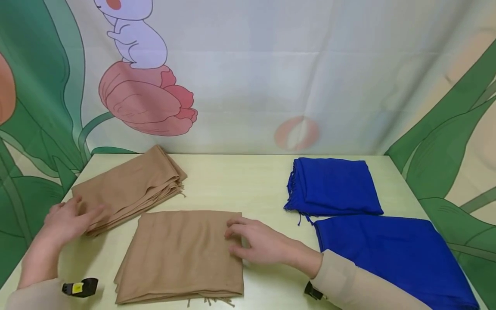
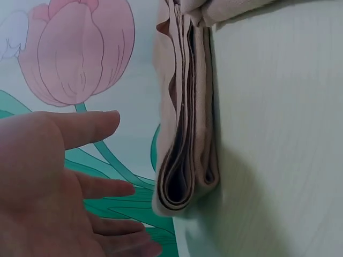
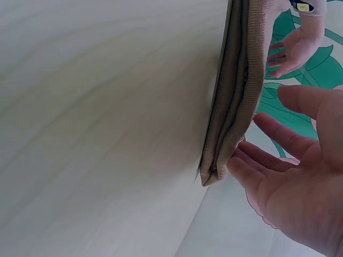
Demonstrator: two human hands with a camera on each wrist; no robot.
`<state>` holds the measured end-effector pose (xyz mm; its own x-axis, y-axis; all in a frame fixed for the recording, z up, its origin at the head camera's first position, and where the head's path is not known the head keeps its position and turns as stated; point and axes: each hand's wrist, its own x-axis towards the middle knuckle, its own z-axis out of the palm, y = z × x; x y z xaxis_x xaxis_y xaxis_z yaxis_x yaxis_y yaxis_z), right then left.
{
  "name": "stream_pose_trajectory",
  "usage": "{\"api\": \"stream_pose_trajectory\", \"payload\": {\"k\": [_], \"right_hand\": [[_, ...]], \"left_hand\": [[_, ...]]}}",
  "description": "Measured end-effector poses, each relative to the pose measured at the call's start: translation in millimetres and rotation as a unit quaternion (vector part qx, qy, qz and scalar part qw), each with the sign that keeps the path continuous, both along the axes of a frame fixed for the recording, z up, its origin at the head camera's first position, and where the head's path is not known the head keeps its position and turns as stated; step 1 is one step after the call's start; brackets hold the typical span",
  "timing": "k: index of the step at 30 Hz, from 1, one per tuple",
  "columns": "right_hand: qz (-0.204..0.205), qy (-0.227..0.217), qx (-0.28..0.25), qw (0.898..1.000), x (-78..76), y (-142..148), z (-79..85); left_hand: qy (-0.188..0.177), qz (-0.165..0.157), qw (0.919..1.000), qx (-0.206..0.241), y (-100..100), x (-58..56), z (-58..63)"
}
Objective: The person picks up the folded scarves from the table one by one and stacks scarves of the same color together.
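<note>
Two folded brown fringed cloths lie on the left half of the table. Over the near end of the farther brown cloth (image 1: 128, 185) is my left hand (image 1: 66, 221), fingers spread and loosely bent. The left wrist view shows a gap between those fingers and the cloth's layered folded edge (image 2: 185, 134). My right hand (image 1: 259, 241) is at the right edge of the nearer brown cloth (image 1: 182, 254). In the right wrist view its fingertips (image 3: 238, 166) are close to the folded edge; whether they touch it I cannot tell. Neither hand grips anything.
Two folded blue cloths are on the right: a smaller fringed one (image 1: 337, 185) at the back and a larger one (image 1: 391, 254) in front, partly behind my right forearm. The pale table (image 1: 236, 181) ends at a printed curtain (image 1: 240, 86).
</note>
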<state>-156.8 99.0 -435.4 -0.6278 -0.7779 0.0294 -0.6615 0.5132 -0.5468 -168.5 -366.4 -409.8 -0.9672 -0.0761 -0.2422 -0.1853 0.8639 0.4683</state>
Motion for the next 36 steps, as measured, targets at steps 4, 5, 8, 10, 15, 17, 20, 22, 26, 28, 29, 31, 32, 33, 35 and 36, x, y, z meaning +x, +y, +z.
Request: {"api": "stream_pose_trajectory", "payload": {"k": [4, 5, 8, 10, 15, 17, 20, 22, 26, 28, 29, 31, 32, 33, 35, 36], "right_hand": [[0.004, 0.001, 0.001, 1.000, 0.2, 1.2, -1.3], [0.005, 0.001, 0.003, 1.000, 0.1, 1.4, -1.5], [0.005, -0.003, 0.007, 1.000, -0.1, 1.4, -1.4], [0.004, -0.006, 0.011, 1.000, -0.2, 1.2, -1.0], [0.003, -0.012, 0.009, 1.000, 0.3, 1.0, 0.4], [0.003, -0.010, 0.004, 1.000, -0.1, 0.9, 0.6], [0.003, -0.007, -0.007, 1.000, -1.1, 0.9, 1.5], [0.004, -0.005, -0.013, 1.000, -1.8, 1.3, 2.2], [0.003, -0.006, -0.024, 1.000, -3.0, 2.8, 3.7], [0.002, -0.002, -0.031, 1.000, -4.0, 3.4, 3.8], [0.002, -0.002, -0.035, 0.999, -4.4, 3.6, 4.2], [0.000, 0.002, -0.041, 0.999, -5.4, 4.3, 4.7], [0.000, 0.004, -0.043, 0.999, -5.9, 4.7, 4.8], [-0.002, 0.005, -0.043, 0.999, -6.4, 5.2, 5.1], [-0.006, 0.005, -0.043, 0.999, -7.5, 6.4, 5.7], [-0.008, 0.005, -0.043, 0.999, -8.2, 7.1, 5.9]], "left_hand": [[-0.021, -0.018, 0.9994, 0.019, -3.2, -4.0, -4.1], [-0.024, -0.019, 0.9991, 0.028, -3.5, -5.0, -5.5], [-0.033, -0.009, 0.9981, 0.051, -3.1, -7.5, -9.9], [-0.038, -0.003, 0.9976, 0.058, -3.7, -9.1, -12.0], [-0.037, 0.002, 0.9989, 0.029, -4.3, -14.6, -15.4], [-0.034, 0.002, 0.9993, 0.017, -3.9, -16.7, -17.0], [-0.027, 0.004, 0.9996, 0.006, -3.8, -18.4, -19.7], [-0.018, 0.004, 0.9998, -0.001, -3.9, -18.3, -20.9], [-0.005, 0.004, 1.0000, -0.006, -4.2, -19.7, -22.8], [-0.004, 0.010, 0.9999, -0.005, -4.0, -20.4, -23.6], [-0.003, 0.012, 0.9999, -0.006, -3.9, -20.9, -24.1], [-0.002, 0.016, 0.9998, -0.006, -4.0, -21.6, -24.8], [-0.002, 0.019, 0.9998, -0.005, -4.0, -21.7, -25.0], [0.000, 0.020, 0.9998, -0.005, -4.0, -21.9, -25.2], [0.000, 0.019, 0.9998, 0.000, -4.4, -23.3, -25.6], [-0.002, 0.019, 0.9998, 0.005, -4.7, -24.1, -25.7]]}}
